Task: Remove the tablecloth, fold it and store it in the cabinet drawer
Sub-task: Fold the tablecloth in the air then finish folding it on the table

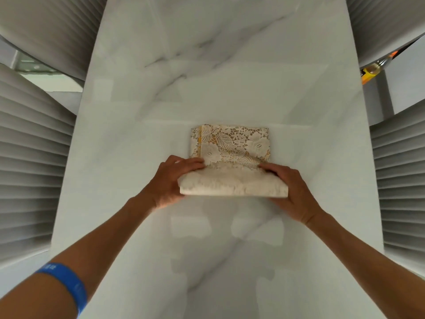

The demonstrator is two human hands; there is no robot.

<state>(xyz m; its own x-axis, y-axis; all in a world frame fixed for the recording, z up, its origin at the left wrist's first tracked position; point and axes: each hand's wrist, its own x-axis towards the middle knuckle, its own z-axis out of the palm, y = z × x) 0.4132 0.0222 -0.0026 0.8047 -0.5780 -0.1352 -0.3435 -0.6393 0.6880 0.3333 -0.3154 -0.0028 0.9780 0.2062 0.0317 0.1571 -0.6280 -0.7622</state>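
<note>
**Both hands on the folded cloth, mid-counter**

Nearest the lens, a blue wristband (69,287) circles the left forearm, which reaches up from the lower left corner. Its hand, the left grip (171,180), curls round the near left corner of the cloth (232,162), fingers on top and palm against the side. Opposite, the right grip (291,189) clasps the near right corner the same way, fingers laid over the upper surface and the rest of the hand wrapped round the end.

That cloth is a thick, many-layered lace bundle with a white floral pattern over a yellowish backing. Its near half is raised off the counter (218,65) between the two hands, showing a blunt folded edge toward the camera; its far half lies flat on the marble, with square far corners and a thin yellow strip close to the left edge.

Around the bundle the pale, grey-veined surface spreads wide on every side, running far ahead and back toward the body. Ribbed grey chairs (34,157) flank both long edges of the counter, close against them. At the far right, a yellow bottle (373,70) shows between two chair backs.
</note>
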